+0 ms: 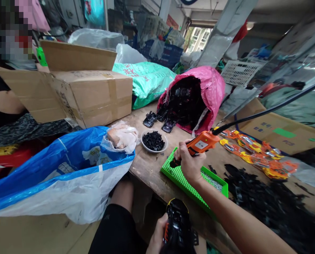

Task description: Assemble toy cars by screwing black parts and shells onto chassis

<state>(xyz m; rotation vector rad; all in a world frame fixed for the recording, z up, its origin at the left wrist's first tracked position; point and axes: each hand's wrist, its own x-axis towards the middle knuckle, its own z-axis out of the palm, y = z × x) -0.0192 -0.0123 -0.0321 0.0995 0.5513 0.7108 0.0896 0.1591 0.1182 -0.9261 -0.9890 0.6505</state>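
Note:
My right hand (191, 160) is wrapped round an orange electric screwdriver (203, 141), its black cable running off to the upper right. The tool's dark tip end is over a green perforated tray (170, 168) that has small metal screws (212, 180) at its right end. Low in the view, my left hand (158, 234) grips a black toy car body (179, 225) with yellow and orange edges. It is held below the table's front edge, over my lap. A white bowl (165, 146) of small black parts stands left of the tray.
A pink sack (212, 81) of black car parts lies open at the back. Loose black parts (273, 208) and orange-yellow car shells (263, 155) cover the right side. A blue-white sack (88, 187) and a cardboard box (101, 95) are at left, near another person's arm (4, 102).

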